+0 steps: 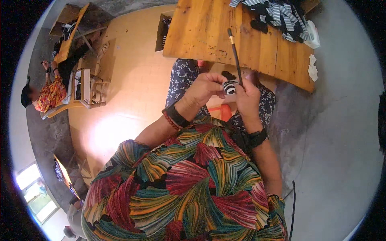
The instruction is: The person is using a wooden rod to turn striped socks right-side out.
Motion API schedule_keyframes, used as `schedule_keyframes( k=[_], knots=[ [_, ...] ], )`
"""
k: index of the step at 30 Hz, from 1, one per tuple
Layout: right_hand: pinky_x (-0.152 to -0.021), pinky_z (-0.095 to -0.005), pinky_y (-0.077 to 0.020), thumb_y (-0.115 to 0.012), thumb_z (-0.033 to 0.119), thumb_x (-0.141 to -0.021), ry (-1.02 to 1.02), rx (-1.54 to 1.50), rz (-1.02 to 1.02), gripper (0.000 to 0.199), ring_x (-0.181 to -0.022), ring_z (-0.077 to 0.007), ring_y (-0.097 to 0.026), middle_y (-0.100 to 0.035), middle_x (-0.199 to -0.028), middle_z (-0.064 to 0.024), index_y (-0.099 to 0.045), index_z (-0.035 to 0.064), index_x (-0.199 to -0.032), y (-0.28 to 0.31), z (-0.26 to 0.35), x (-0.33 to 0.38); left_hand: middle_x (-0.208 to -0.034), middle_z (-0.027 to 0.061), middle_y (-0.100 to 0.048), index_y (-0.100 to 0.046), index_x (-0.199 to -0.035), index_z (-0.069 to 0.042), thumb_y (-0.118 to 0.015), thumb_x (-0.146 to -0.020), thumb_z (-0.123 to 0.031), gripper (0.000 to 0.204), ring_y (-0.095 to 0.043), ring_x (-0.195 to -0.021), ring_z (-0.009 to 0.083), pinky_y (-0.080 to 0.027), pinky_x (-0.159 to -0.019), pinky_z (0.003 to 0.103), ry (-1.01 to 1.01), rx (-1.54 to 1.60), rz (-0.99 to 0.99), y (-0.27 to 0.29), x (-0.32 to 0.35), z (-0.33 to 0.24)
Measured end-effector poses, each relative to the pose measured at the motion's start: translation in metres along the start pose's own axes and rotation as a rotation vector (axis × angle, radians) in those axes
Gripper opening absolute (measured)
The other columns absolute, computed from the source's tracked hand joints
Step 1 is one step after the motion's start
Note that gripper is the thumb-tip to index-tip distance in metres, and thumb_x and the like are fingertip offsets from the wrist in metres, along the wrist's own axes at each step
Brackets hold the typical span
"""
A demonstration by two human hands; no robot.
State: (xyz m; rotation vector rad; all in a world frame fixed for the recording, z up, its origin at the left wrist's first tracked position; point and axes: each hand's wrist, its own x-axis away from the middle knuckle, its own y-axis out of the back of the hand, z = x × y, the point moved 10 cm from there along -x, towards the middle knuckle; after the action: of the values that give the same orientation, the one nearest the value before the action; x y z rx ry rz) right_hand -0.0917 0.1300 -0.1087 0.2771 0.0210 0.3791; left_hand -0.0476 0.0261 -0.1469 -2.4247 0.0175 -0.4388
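Note:
In front of my lap, my left hand [207, 86] pinches a small black-and-white striped knit piece [229, 88], bunched up between both hands. My right hand [248, 98] has its fingers closed round the lower end of a thin dark stick [236, 54] with a pale gold band near its top. The stick points up and away, its top end above the wooden table. The right thumb is beside the striped piece; whether it presses on it I cannot tell. A dark bit of cloth [229, 75] shows just beyond the left fingertips.
The wooden table [201, 30] bears a heap of striped and black knit pieces [283, 18] at its far right. A white container [312, 35] stands by that corner. An open box [159, 33] sits left of the table. Another person [52, 92] sits at far left.

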Motion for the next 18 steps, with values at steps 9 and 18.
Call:
schedule_keyframes(
  k=[9,18],
  knots=[
    [-0.04,-0.0239,-0.0365,-0.051,0.001,-0.079,-0.429,-0.895,0.008,0.012,-0.041,-0.0073,-0.039,-0.054,-0.068,-0.002,-0.054,0.0021,-0.09,-0.017,-0.021,0.008,-0.066,0.0049,-0.057,-0.054,-0.083,-0.001,-0.053,-0.075,-0.002,0.008,-0.052,-0.046,0.0109,-0.038,-0.036,0.021,0.075,0.103,-0.086,0.004,0.001,0.018],
    [-0.038,-0.0191,-0.0316,-0.051,0.004,-0.079,-0.471,-0.982,0.252,0.017,-0.039,-0.0041,-0.033,-0.047,-0.065,0.0019,-0.05,0.0047,-0.096,-0.023,0.005,0.012,-0.072,0.0053,-0.057,-0.056,-0.081,0.001,-0.052,-0.066,0.006,0.016,-0.053,-0.05,0.0115,-0.039,-0.038,0.021,-0.041,-0.004,-0.029,-0.016,0.006,-0.02]
  ],
)
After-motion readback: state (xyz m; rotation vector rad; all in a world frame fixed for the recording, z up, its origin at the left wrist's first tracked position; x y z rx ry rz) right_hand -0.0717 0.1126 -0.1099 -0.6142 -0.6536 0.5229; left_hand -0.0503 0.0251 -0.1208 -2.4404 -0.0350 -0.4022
